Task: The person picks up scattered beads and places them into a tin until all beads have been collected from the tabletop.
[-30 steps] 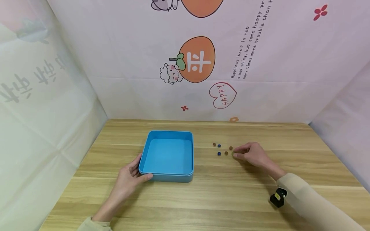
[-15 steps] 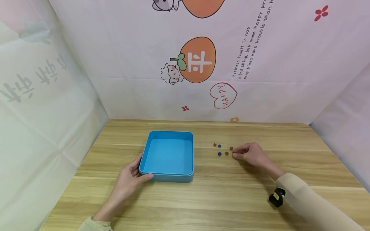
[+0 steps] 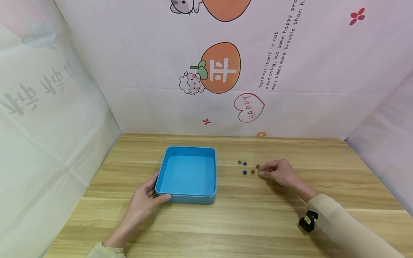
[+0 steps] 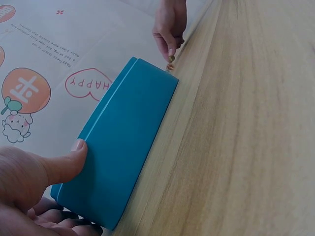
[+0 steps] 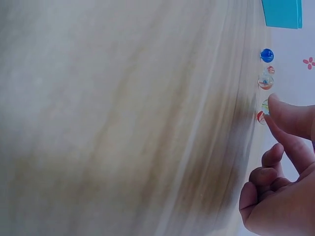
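Note:
My left hand [image 3: 142, 200] holds a square blue plastic box [image 3: 188, 175] at its near left corner. In the left wrist view the thumb [image 4: 74, 160] lies against the box's wall, the other fingers round the corner. To the right of the box, my right hand [image 3: 282, 173] pinches a greenish glass marble [image 5: 265, 106] between thumb and index finger, low at the tabletop. Close to those fingertips lie brownish marbles, one just behind [image 3: 257, 166] and one to the left [image 3: 252, 172]. Another brownish marble [image 3: 240, 162] and two blue marbles [image 3: 245, 172] lie nearer the box.
The wooden tabletop [image 3: 206, 229] meets a printed cloth wall [image 3: 145, 107] at its back edge. More white cloth hangs on the left [image 3: 64, 143] and right. A small black device [image 3: 308, 221] sits at the right sleeve's cuff.

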{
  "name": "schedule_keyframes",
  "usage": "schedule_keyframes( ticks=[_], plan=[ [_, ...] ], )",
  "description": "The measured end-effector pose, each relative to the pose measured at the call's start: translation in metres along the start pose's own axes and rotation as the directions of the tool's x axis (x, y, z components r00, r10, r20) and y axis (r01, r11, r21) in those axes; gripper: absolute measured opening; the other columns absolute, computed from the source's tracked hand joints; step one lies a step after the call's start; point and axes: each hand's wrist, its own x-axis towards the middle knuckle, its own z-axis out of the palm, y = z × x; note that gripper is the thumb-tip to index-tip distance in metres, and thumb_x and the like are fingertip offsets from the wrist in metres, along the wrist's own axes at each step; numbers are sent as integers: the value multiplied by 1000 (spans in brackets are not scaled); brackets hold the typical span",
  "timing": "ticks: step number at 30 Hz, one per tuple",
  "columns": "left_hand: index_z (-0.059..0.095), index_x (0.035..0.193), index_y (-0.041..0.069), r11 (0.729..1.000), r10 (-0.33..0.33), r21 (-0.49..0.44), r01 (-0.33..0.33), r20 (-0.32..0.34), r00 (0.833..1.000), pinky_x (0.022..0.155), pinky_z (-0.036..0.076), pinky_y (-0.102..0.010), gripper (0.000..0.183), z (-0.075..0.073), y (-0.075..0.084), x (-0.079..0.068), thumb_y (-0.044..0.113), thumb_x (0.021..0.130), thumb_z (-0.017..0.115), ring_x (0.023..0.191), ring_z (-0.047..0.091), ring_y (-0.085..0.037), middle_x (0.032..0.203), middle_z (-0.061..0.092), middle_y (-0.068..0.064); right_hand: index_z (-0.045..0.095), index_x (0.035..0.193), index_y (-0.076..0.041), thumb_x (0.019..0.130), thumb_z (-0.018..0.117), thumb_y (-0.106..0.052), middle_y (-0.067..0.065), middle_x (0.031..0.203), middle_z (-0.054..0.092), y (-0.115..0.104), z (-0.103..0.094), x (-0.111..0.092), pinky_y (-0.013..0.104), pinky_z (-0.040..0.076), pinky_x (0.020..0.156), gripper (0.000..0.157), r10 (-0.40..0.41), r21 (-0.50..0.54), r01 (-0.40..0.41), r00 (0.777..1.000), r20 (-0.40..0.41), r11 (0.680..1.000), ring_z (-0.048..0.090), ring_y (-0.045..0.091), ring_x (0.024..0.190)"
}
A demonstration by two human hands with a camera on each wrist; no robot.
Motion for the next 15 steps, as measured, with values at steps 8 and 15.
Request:
schedule_keyframes(
  ticks=[8, 15],
  plan=[
    [27, 165, -1, 1000, -9, 3, 9, 4, 1000, 116, 39, -41, 96, 0, -1, 0, 9, 90, 87, 151, 32, -38, 169, 25, -20, 81, 112, -1, 95, 83, -21, 16, 113, 73, 0, 1, 0, 29, 45, 60, 26, 30, 54, -30, 1000, -1, 998, 53, 22, 80],
    [27, 164, -3, 1000, 3, -3, -3, 5, 1000, 115, 39, -41, 96, 1, -1, 1, 8, 90, 86, 151, 32, -38, 169, 25, -21, 80, 117, -3, 96, 81, -22, 19, 125, 70, -7, 0, 0, 31, 47, 66, 29, 41, 119, -43, 999, 25, 992, 53, 24, 87]
  ],
)
